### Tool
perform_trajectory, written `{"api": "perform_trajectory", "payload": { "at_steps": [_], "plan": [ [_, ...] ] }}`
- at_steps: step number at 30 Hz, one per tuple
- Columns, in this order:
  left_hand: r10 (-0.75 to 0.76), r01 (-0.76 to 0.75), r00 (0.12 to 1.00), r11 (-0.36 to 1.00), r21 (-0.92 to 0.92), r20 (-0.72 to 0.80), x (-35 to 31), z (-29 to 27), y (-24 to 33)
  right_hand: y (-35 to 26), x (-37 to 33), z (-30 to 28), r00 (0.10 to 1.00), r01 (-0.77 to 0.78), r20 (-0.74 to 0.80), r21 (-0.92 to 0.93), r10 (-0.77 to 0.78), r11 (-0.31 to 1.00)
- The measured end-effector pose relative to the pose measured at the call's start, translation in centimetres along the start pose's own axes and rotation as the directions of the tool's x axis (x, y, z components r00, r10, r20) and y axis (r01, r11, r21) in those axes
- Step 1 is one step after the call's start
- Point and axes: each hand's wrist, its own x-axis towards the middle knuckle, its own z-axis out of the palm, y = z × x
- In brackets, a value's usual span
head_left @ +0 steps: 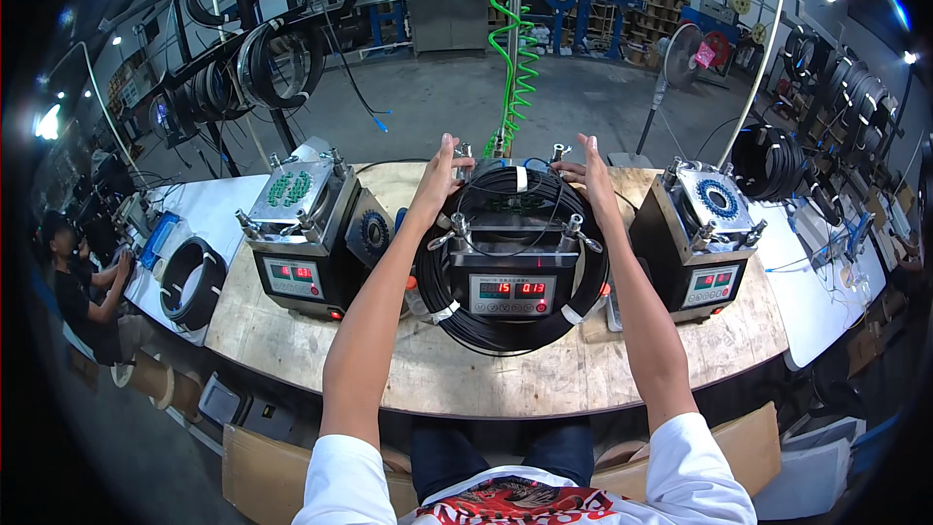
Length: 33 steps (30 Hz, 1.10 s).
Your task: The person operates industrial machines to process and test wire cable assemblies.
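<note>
A machine [513,292] with a black body, a metal top and a red digital display stands in the middle of the table. A thick coil of black cable [505,338], bound with white ties, hangs around it. My left hand [444,177] is at the machine's far left corner, fingers spread beside a metal clamp post [465,151]. Across from it, my right hand [591,177] is open by the far right post [559,152], with one finger raised. Whether the fingertips touch the posts is unclear. Green-tipped pieces [510,202] show dimly on the machine's top, behind the cable.
Similar machines stand left [292,253] and right [695,243] on the wooden table [418,389]. A green coiled hose [507,49] hangs behind the middle one. At far left, a person [87,282] sits by a white table with another cable coil [191,282].
</note>
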Motion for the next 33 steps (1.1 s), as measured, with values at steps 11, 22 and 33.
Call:
{"api": "perform_trajectory", "payload": {
  "at_steps": [11,22,33],
  "plan": [
    [0.033,-0.032,0.999,0.998,0.055,-0.033,0.1,0.3,0.1,0.2,0.2,-0.4,0.999,0.029,0.025,-0.038,-0.028,0.999],
    [0.004,-0.004,1.000,1.000,-0.006,-0.021,-0.3,0.6,0.5,-0.1,-0.1,-0.1,0.999,0.053,0.000,0.014,-0.053,0.998],
    [0.024,-0.023,1.000,0.998,0.066,-0.017,0.0,0.2,0.2,-0.2,0.1,-0.1,0.999,0.032,0.029,-0.001,-0.032,0.999]
  ]
}}
